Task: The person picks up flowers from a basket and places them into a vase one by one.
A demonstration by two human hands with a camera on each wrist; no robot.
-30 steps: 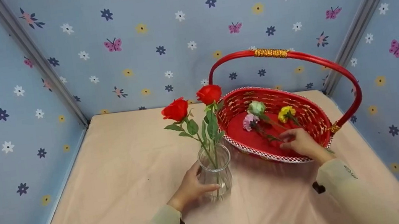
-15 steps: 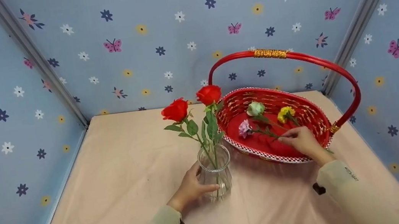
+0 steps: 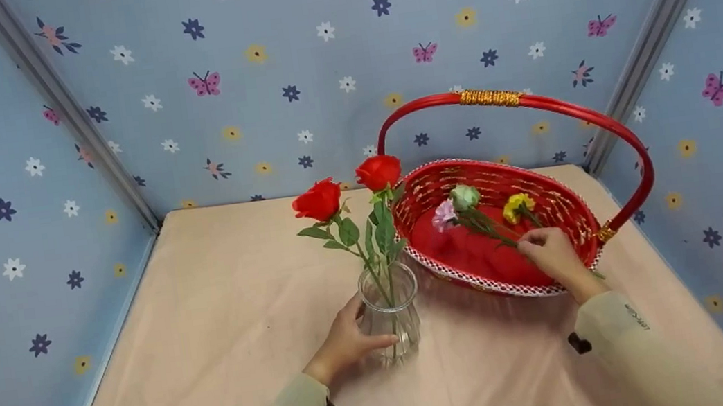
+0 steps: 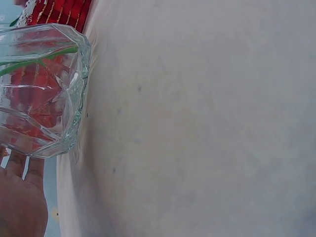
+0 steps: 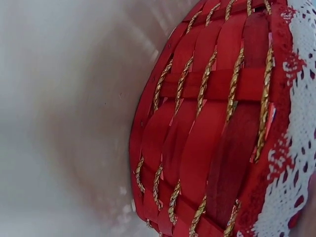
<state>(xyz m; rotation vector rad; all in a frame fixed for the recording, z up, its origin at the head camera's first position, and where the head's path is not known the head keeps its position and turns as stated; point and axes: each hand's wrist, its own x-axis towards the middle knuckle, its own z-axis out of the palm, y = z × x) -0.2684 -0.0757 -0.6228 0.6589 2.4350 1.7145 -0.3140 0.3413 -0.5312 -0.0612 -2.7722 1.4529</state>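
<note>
My left hand (image 3: pixel 349 339) grips a clear glass vase (image 3: pixel 406 323) standing on the cloth, thumb across its front and fingers behind. Two red roses (image 3: pixel 317 200) lean in the vase. In the left wrist view, the vase's faceted base (image 4: pixel 74 98) and a green stem (image 4: pixel 29 64) show, with part of my left hand (image 4: pixel 22 202). Over the red basket (image 3: pixel 455 279), my right hand (image 3: pixel 553 256) pinches the stem of a pink carnation (image 3: pixel 445 215), its bloom toward the left. Beside that bloom lies a pale green rose (image 3: pixel 465 197); a yellow carnation (image 3: pixel 518 207) rests farther right.
The basket's tall red handle (image 3: pixel 572 107) arches over it, wrapped in gold at the top. In the right wrist view, its woven side (image 5: pixel 197 133) fills much of the frame. A pale cloth (image 3: pixel 218 285) covers the table, and flowered panels (image 3: pixel 287 59) surround it.
The pink carnation swings left, then back right and up toward the green rose as my right hand shifts slightly right. My left hand and the vase stay put.
</note>
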